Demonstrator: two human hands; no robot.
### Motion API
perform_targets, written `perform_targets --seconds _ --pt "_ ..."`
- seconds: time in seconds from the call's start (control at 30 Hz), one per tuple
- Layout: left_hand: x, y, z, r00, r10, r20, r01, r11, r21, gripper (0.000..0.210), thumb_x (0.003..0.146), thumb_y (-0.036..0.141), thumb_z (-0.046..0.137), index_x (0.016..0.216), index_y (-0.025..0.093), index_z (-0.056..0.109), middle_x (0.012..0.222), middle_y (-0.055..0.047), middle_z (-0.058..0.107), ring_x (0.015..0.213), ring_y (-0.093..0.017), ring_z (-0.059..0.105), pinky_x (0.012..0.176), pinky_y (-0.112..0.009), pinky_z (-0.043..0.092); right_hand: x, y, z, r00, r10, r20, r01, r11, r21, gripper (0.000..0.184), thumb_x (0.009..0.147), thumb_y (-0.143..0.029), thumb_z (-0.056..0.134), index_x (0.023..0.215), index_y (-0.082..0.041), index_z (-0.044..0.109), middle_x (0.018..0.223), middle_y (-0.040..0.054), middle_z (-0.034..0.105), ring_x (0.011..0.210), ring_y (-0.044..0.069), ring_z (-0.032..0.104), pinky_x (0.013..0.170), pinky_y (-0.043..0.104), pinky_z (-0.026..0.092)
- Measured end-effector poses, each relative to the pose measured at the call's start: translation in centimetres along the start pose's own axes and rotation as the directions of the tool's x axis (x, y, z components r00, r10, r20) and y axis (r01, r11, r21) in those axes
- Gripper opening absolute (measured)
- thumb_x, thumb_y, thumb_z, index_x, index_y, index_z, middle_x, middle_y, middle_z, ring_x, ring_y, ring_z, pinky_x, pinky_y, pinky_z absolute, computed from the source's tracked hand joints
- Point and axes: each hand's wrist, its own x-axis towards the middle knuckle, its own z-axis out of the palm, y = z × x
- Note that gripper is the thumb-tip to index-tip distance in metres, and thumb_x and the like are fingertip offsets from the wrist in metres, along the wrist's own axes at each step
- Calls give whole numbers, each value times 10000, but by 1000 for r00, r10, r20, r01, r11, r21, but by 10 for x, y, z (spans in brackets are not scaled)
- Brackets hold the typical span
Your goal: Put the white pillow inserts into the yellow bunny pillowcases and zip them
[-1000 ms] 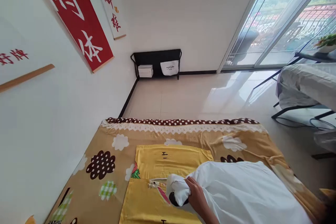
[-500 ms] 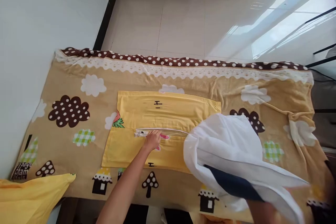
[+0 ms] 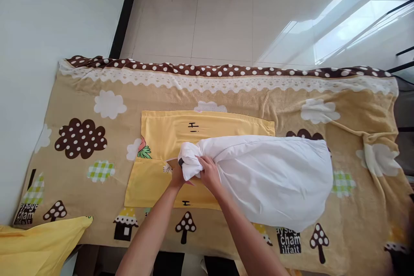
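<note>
A white pillow (image 3: 274, 177) lies across the right part of a flat yellow pillowcase (image 3: 168, 133), its left end squeezed into a narrow bunch. My right hand (image 3: 210, 173) is closed on this bunch from the right, fingers on top of the fabric. My left hand (image 3: 177, 177) curls against the bunch's left side, by the pillowcase's slit; its fingertips are hidden. A small dark patch of the pillow shows beside that hand. Part of a printed rabbit's face (image 3: 167, 167) and a carrot's green top (image 3: 144, 152) show on the pillowcase. The pillow covers much of the slit.
Beneath everything spreads a tan blanket (image 3: 77, 198) with clouds, mushrooms and houses, bordered by a dotted brown edge (image 3: 223, 70). Another yellow cloth piece (image 3: 42, 246) lies at the lower left. A white wall (image 3: 48, 30) rises on the left; tiled floor (image 3: 226, 17) lies beyond the blanket.
The white pillow has swung left, its bunched end now over the slit. My right hand came in from the lower right with it. My left hand shifted slightly left from the slit's edge.
</note>
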Motion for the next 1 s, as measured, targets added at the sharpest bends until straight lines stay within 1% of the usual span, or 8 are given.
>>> perform_targets --seconds 0.1,0.3,0.43,0.6,0.67,0.8,0.9,1.0 --pt "9 -2 -6 997 -47 -60 49 999 24 283 782 258 642 1047 164 666 989 -148 730 1007 -332 668 879 -420 514 -15 19 8 997 37 63 -32 996 -79 634 724 27 414 1282 -166 648 1217 109 689 1096 229 610 941 321 482" --pt "6 11 -26 989 89 -120 -96 994 -52 540 831 160 482 1364 181 564 1300 -144 644 1240 -289 587 1048 -421 455 -26 8 -11 953 53 297 19 971 -237 427 803 20 438 1077 -178 699 1052 71 739 951 206 632 820 273 432" --pt "6 22 -31 982 129 -138 -150 976 -157 487 864 183 431 1316 181 611 1384 -120 610 1297 -238 555 1101 -398 443 -15 -17 -14 847 55 529 154 927 -342 297 873 -16 462 947 -189 692 937 60 738 889 182 645 721 252 393" --pt "18 35 -39 988 148 -45 -153 973 -173 423 829 120 354 908 187 764 1225 -83 714 1233 -208 613 1107 -401 458 2 -28 -5 679 -28 733 385 865 -323 266 958 -93 444 1032 -173 687 984 88 728 932 207 644 739 279 429" --pt "18 41 -44 986 169 -6 -168 974 -150 416 824 116 385 911 210 781 1275 -59 698 1290 -207 576 1162 -414 407 10 -24 1 705 -41 708 395 852 -344 272 983 -132 431 1097 -175 675 1060 105 712 1014 230 624 797 307 457" --pt "-1 52 -44 973 230 31 -231 973 8 474 902 146 382 1237 212 711 1409 -66 619 1369 -210 506 1210 -436 338 30 -13 10 848 -8 530 275 861 -427 336 1003 -165 406 1279 -179 597 1208 145 660 1109 251 577 894 354 473" --pt "-25 53 -36 950 311 16 -309 935 176 522 971 181 318 1438 200 550 1515 -82 518 1444 -213 419 1234 -446 291 44 -13 17 850 102 517 183 863 -471 315 983 -143 409 1179 -142 655 1132 178 670 1043 264 607 796 344 500" --pt "-45 46 -29 929 367 -55 -349 914 204 530 1013 221 274 1522 199 419 1564 -99 453 1479 -198 366 1237 -418 291 56 -17 18 854 158 495 128 859 -496 299 957 -108 412 1055 -113 694 1027 201 676 929 267 638 724 345 497"
